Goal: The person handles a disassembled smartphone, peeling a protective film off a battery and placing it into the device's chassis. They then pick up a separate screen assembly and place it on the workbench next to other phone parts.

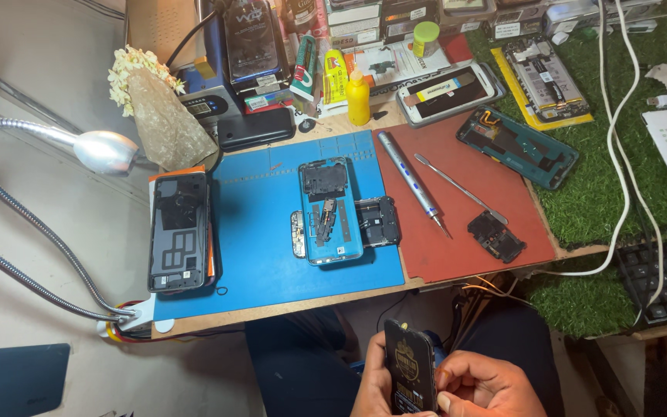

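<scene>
Both hands are gripping a dark phone battery [410, 367] below the table [287, 305] edge: left hand [374, 386] is curling behind it, right hand [482, 384] is pinching its side. Risk: bending could be damaging the cell. Both wrists are being cut off by the frame.
</scene>
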